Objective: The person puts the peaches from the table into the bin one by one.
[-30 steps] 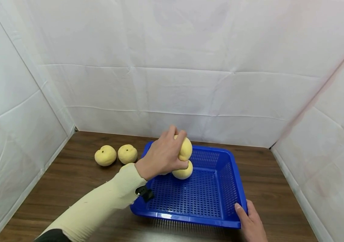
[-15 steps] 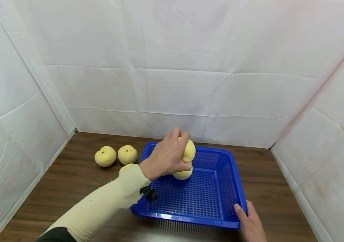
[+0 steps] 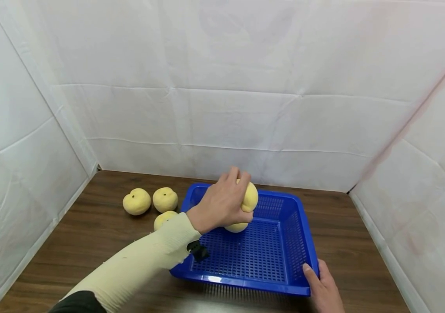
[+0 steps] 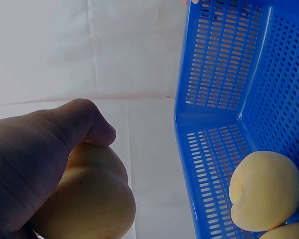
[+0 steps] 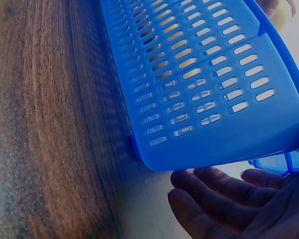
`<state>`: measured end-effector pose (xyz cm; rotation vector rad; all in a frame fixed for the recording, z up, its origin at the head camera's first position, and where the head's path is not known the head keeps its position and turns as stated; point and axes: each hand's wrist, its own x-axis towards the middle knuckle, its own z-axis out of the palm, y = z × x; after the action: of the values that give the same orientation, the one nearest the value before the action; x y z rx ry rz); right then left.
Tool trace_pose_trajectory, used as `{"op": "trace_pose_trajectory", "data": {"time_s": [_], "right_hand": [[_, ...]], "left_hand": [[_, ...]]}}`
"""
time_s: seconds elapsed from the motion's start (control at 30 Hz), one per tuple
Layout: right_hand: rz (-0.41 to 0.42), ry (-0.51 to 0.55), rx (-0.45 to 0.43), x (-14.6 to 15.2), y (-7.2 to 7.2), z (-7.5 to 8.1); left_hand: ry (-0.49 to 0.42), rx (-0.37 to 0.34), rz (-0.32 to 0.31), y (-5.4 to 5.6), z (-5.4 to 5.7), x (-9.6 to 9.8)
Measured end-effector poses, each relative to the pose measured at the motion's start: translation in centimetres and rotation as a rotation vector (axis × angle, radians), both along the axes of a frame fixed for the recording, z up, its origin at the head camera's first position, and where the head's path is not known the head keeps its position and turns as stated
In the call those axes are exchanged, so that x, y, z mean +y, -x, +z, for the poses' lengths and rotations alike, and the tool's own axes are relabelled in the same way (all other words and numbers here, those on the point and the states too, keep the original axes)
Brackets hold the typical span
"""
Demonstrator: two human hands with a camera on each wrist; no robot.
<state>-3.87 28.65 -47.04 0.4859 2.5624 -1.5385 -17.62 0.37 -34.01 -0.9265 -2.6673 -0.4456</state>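
My left hand (image 3: pixel 223 201) grips a yellow peach (image 3: pixel 251 198) above the far part of a blue plastic basket (image 3: pixel 245 284). The thumb curls round the held peach (image 4: pixel 89 204) in the left wrist view. Below it, partly hidden by the hand, a peach (image 3: pixel 236 228) lies in the basket; the left wrist view shows this peach (image 4: pixel 266 191) and the edge of a second one (image 4: pixel 289 232) against the perforated wall. At the basket's near right corner, my right hand (image 3: pixel 324 287) holds the rim, thumb over the top and fingers outside.
Left of the basket, two peaches (image 3: pixel 136 201) sit on the brown wooden table (image 3: pixel 101 217). A third peach (image 3: pixel 163 218) is partly covered by the left sleeve. White sheeting (image 3: pixel 238 117) closes off the back and both sides.
My left hand has moved slightly right and toward me with the peach, hiding more of the one below. The right hand and basket have stayed nearly still.
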Motion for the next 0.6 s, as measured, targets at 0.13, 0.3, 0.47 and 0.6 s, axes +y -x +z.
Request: {"op": "trace_pose_trajectory", "data": {"time_s": [0.13, 0.3, 0.47, 0.6], "right_hand": [[-0.001, -0.016, 0.021, -0.1, 0.0, 0.0], [-0.003, -0.026, 0.029, -0.1, 0.0, -0.1], [0.000, -0.018, 0.018, -0.1, 0.0, 0.1], [-0.001, -0.015, 0.000, -0.2, 0.0, 0.2]], "left_hand": [[0.011, 0.009, -0.010, 0.1, 0.0, 0.4], [0.023, 0.021, -0.017, 0.2, -0.1, 0.9], [0.030, 0.000, -0.012, 0.3, -0.3, 1.3], [0.030, -0.035, -0.039, 0.5, -0.4, 1.7]]}}
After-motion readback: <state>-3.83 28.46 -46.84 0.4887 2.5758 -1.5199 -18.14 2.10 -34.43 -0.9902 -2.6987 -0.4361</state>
